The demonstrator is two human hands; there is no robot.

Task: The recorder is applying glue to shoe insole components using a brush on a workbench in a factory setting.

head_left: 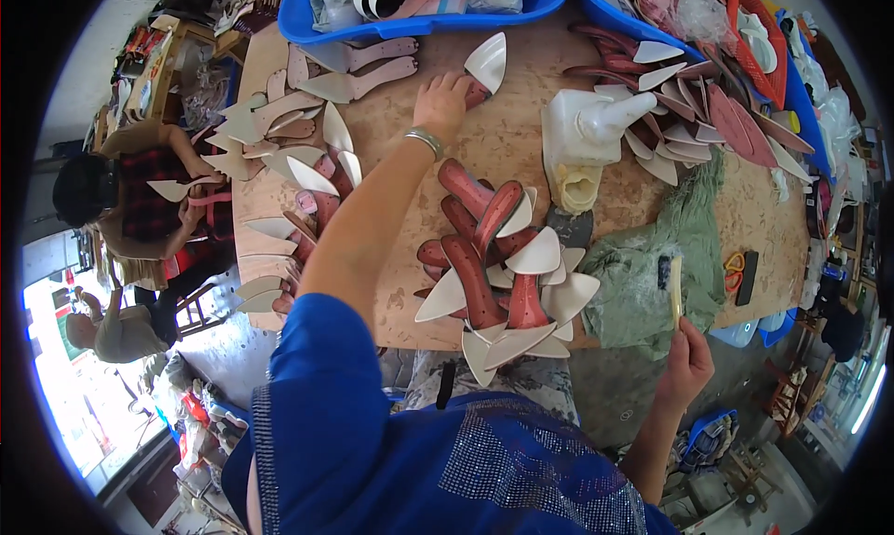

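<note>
My left hand [440,102] reaches far across the wooden table [503,153] and grips a pointed shoe insole [484,67], white on one side and dark red on the other. A metal bracelet sits on that wrist. My right hand [687,363] hovers at the table's near edge and holds a small brush [674,288] with its bristles up, over a green cloth [670,256]. A heap of the same red and white insoles [498,274] lies in front of me.
A white glue jug [587,144] stands mid-table. More insoles fan out at the left [279,172] and back right [684,107]. Blue bins [419,18] line the far edge. Scissors [734,267] lie at the right. Another person [140,200] sits at the left end.
</note>
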